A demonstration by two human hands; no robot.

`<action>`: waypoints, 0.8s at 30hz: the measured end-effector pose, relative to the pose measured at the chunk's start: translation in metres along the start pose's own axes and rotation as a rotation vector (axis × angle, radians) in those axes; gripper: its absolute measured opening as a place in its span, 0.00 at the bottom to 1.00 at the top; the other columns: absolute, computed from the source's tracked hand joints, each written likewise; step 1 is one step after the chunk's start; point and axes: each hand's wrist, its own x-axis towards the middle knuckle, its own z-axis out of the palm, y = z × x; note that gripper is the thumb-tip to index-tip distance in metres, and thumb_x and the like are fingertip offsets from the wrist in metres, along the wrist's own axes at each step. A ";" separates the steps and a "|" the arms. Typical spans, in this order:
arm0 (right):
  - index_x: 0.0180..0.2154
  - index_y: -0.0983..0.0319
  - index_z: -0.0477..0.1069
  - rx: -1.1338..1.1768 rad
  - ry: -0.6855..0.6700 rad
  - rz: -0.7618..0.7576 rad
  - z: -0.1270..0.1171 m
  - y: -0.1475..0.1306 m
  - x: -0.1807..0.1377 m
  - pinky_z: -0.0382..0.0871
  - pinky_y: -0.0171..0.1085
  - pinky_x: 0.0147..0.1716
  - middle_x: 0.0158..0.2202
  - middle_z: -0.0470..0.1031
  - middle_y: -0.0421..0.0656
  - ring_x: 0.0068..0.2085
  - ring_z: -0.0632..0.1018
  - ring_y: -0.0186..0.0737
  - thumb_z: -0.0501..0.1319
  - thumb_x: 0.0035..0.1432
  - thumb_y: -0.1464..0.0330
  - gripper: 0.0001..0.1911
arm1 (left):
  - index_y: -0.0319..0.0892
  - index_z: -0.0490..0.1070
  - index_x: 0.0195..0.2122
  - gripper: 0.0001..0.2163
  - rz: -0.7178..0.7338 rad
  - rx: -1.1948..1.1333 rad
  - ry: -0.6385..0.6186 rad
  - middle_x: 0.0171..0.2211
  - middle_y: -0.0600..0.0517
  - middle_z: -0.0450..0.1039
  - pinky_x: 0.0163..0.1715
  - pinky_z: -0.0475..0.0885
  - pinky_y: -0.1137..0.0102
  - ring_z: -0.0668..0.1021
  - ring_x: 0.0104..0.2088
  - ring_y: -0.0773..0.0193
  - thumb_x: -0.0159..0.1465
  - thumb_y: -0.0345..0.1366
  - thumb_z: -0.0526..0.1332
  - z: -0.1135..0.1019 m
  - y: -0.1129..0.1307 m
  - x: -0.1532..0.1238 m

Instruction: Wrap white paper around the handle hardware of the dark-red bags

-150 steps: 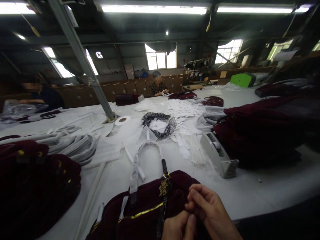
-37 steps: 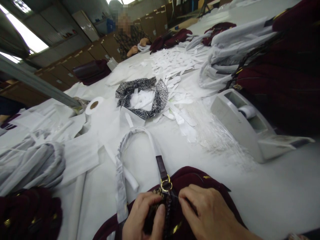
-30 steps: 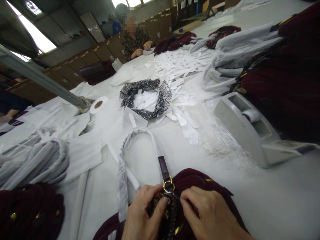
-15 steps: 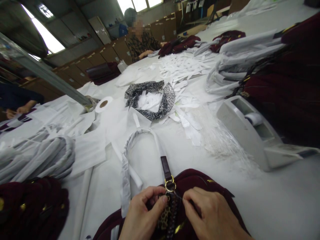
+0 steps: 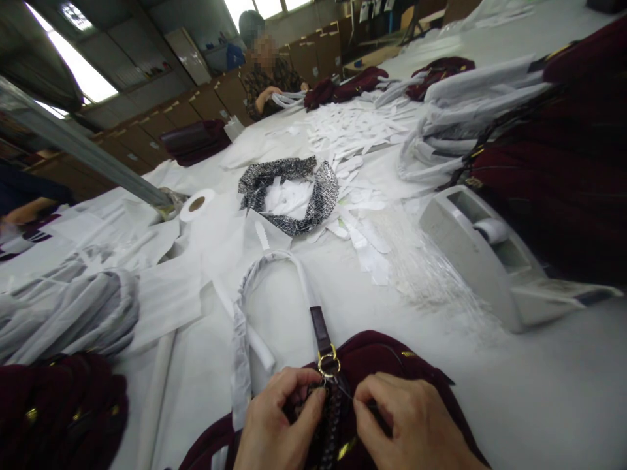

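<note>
A dark red velvet handbag (image 5: 386,358) lies at the near table edge. Its handle (image 5: 267,264) is wrapped in white paper and arches away from me. A gold ring (image 5: 328,362) joins the strap to the bag. My left hand (image 5: 274,424) is closed, pinching a gold charm and dark chain just below the ring. My right hand (image 5: 406,424) is closed in a pinch beside it, fingertips at a thin thread or pull near the chain; what it holds is too small to name.
A grey tape dispenser (image 5: 482,254) stands to the right. Piles of dark red bags (image 5: 548,143) and paper-wrapped handles (image 5: 73,313) flank me. A black-and-white patterned bag (image 5: 294,192) holds paper pieces, with a paper roll (image 5: 196,203) beside it. A person (image 5: 267,72) works at the far side.
My view dropped from the room to the bag. My left hand came up onto the charm below the ring, and both hands now pinch there; over the last second they barely shifted.
</note>
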 end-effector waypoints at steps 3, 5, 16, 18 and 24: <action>0.24 0.59 0.66 0.022 0.003 0.009 0.000 0.001 0.000 0.53 0.32 0.23 0.22 0.72 0.35 0.23 0.72 0.31 0.54 0.50 0.74 0.07 | 0.45 0.73 0.30 0.08 0.081 0.064 0.038 0.25 0.53 0.72 0.26 0.65 0.74 0.73 0.29 0.64 0.55 0.42 0.59 0.000 -0.001 -0.002; 0.24 0.59 0.66 0.027 0.003 0.005 0.001 0.001 0.000 0.54 0.32 0.23 0.22 0.72 0.35 0.23 0.73 0.31 0.54 0.50 0.74 0.07 | 0.45 0.73 0.30 0.07 0.149 0.108 0.071 0.25 0.54 0.71 0.28 0.66 0.74 0.73 0.30 0.64 0.56 0.41 0.59 0.000 -0.002 -0.003; 0.25 0.60 0.68 0.068 0.030 -0.006 0.002 0.000 0.000 0.54 0.30 0.22 0.21 0.71 0.37 0.21 0.70 0.30 0.54 0.53 0.73 0.08 | 0.44 0.73 0.28 0.07 0.180 0.074 0.101 0.22 0.54 0.70 0.24 0.67 0.75 0.72 0.26 0.65 0.56 0.41 0.60 0.004 -0.009 -0.003; 0.26 0.60 0.69 0.103 0.045 -0.009 0.002 0.001 -0.001 0.55 0.29 0.21 0.21 0.72 0.38 0.21 0.71 0.30 0.53 0.55 0.72 0.09 | 0.44 0.73 0.28 0.08 0.140 0.051 0.079 0.22 0.53 0.70 0.23 0.67 0.75 0.72 0.26 0.65 0.55 0.42 0.60 0.004 -0.007 -0.003; 0.29 0.60 0.70 0.175 0.075 -0.012 0.003 -0.001 0.002 0.60 0.28 0.23 0.24 0.75 0.39 0.23 0.74 0.32 0.51 0.59 0.69 0.12 | 0.44 0.73 0.29 0.09 -0.014 -0.076 0.017 0.26 0.51 0.74 0.25 0.68 0.75 0.74 0.29 0.62 0.54 0.44 0.61 0.004 0.002 -0.005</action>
